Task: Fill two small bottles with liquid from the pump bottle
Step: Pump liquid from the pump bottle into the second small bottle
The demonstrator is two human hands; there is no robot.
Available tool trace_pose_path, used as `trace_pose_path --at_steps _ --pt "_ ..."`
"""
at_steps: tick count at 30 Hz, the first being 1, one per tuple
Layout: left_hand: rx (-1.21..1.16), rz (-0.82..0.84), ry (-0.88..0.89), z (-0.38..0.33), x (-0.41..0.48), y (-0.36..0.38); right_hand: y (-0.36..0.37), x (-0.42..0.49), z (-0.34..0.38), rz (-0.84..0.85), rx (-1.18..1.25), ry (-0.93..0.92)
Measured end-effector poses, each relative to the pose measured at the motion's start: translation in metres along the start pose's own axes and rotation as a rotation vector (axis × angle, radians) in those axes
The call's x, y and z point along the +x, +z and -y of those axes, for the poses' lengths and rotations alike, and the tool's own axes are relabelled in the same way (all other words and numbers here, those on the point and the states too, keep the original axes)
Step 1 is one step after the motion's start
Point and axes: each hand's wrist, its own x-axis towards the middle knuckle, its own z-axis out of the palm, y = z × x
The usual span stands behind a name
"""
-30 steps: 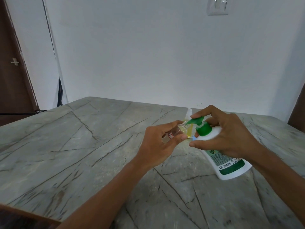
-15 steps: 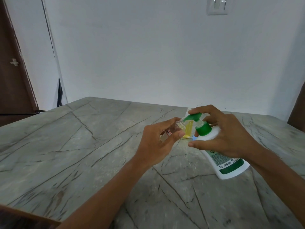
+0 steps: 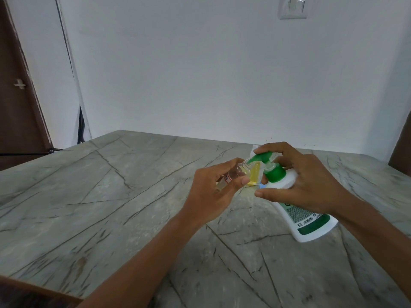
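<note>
Right of centre in my feed, both hands meet over the grey veined stone table (image 3: 111, 196). The left hand (image 3: 213, 190) pinches a small clear bottle (image 3: 233, 174) between thumb and curled fingers, tilted so its ribbed open mouth points up and to the right. The glass looks see-through with a red-and-white label near the fingers. I cannot tell how much liquid is inside, since the fingers cover most of it.

The bottle's mouth sits right at the tip of the green pump head (image 3: 262, 157). That head belongs to a white pump bottle (image 3: 307, 216) with a green collar and a green-and-white printed label. It leans steeply, base on the table toward the lower right and top toward the middle of the frame. The plastic is opaque, so its fill level is hidden from me.

The right hand (image 3: 307, 181) grips the pump bottle around its shoulder, thumb underneath, with the index finger laid on top of the pump head.

Between the two hands I see a yellow translucent piece (image 3: 254, 174) with a small blue bit (image 3: 262, 186) at its lower end; I cannot tell what it is.

A white wall rises behind the table, with a switch plate (image 3: 293, 7) at the top right and a dark door (image 3: 17, 85) at the left edge.
</note>
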Motion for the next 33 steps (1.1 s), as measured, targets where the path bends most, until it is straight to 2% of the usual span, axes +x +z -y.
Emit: trace_pose_path --at_steps 5,21,27,33 --pt "0.006 0.009 0.003 -0.0008 0.0007 -0.0005 0.0007 0.0004 0.0006 0.003 -0.011 -0.043" --pt "0.027 0.052 0.054 0.0004 -0.0017 0.0015 -0.0017 0.0001 0.0056 -0.042 0.008 0.042" --pt "0.023 -0.002 0.007 0.0000 0.0001 -0.0005 0.0005 -0.0006 0.0089 -0.002 -0.026 -0.036" --pt "0.033 -0.001 0.017 -0.0011 0.0007 -0.0011 0.0005 0.0004 0.0068 -0.011 -0.032 -0.021"
